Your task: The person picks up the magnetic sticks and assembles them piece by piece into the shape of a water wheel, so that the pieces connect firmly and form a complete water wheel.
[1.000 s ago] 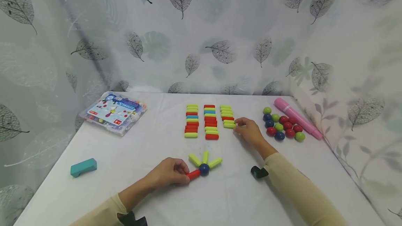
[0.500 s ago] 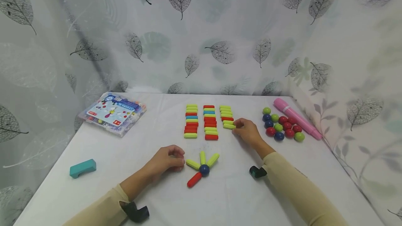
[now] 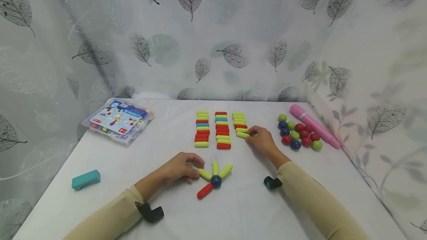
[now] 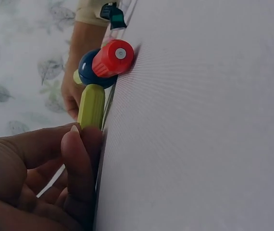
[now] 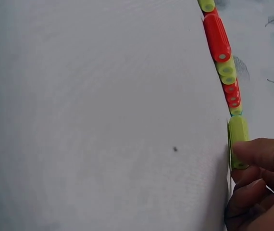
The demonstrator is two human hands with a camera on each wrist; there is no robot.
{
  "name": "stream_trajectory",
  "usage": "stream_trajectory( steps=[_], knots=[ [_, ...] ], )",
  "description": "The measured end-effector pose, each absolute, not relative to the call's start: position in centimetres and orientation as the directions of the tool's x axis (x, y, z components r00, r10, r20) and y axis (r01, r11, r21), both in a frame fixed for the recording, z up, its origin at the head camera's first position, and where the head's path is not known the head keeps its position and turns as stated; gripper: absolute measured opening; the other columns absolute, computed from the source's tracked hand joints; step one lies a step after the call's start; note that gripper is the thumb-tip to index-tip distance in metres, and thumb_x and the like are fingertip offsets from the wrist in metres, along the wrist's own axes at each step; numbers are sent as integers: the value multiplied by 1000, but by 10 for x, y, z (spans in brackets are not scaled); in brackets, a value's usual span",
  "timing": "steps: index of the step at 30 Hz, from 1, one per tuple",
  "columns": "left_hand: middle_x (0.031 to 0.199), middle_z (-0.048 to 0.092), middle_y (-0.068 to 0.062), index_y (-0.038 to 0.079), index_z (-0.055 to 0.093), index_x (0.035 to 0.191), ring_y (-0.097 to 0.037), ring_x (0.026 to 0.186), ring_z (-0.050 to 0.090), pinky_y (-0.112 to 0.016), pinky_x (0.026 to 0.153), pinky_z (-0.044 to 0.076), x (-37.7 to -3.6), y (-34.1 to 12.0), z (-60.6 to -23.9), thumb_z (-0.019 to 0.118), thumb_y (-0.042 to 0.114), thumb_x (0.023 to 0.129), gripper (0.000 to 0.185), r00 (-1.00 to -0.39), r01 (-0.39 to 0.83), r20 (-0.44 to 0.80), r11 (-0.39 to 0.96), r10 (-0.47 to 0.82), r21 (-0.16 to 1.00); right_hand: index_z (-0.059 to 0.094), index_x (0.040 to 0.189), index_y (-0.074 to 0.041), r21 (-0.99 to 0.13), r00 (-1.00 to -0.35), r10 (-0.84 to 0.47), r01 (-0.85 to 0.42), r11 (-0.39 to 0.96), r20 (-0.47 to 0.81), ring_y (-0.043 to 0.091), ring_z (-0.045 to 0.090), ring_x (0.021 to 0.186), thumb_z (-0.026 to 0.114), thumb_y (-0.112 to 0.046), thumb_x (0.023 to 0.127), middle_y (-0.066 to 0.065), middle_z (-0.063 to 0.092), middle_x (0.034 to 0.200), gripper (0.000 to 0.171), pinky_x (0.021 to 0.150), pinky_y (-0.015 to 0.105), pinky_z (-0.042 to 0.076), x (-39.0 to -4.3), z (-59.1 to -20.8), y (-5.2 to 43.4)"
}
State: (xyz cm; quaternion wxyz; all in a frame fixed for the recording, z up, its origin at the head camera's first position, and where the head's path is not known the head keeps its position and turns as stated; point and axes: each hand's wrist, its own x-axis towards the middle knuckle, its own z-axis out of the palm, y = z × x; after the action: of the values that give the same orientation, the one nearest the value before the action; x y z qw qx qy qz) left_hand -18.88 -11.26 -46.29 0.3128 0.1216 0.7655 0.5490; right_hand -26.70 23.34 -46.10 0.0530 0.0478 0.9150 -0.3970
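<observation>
Left hand (image 3: 178,167) pinching green stick (image 3: 204,174) at blue ball (image 3: 215,181); right hand (image 3: 261,139) pinching row-end stick (image 3: 242,135) (magnets may snap, scattering rows).

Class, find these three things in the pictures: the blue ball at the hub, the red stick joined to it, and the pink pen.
blue ball (image 3: 216,181), head view, its top.
red stick (image 3: 204,191), head view, its middle.
pink pen (image 3: 315,125), head view, mid-barrel.

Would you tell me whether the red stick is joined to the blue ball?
Joined: the red stick has one end against the blue ball, as the left wrist view confirms.
</observation>
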Motion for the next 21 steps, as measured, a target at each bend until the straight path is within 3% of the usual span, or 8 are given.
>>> stream_trajectory(
  steps=[8, 15, 21],
  knots=[
    [103, 66, -5, 15, 71, 110, -19, 65, 61, -27, 58, 54, -181, -109, -463, 80, 12, 85, 27, -778, -68, -336, 462, 530, 884, 66, 116, -9, -789, -975, -32, 158, 594, -219, 25, 56, 99, 73, -18, 91, 10, 64, 117, 28, 77, 30, 53, -231, -450, 249],
    [99, 66, -10, 6, 68, 115, -20, 75, 72, -25, 58, 55, -168, -110, -466, 79, 10, 86, 31, -805, -184, -349, 358, 479, 916, 69, 108, -13, -815, -936, -193, 139, 563, -293, 23, 56, 92, 80, -22, 87, 6, 63, 107, 26, 70, 32, 50, -183, -441, 243],
    [100, 65, -13, 2, 65, 118, -22, 79, 75, -27, 63, 60, -156, -106, -466, 79, 7, 86, 35, -828, -252, -344, 254, 444, 934, 70, 104, -12, -828, -901, -331, 54, 558, -282, 22, 56, 92, 79, -21, 87, 4, 63, 100, 21, 73, 32, 51, -162, -446, 221]
  ],
)
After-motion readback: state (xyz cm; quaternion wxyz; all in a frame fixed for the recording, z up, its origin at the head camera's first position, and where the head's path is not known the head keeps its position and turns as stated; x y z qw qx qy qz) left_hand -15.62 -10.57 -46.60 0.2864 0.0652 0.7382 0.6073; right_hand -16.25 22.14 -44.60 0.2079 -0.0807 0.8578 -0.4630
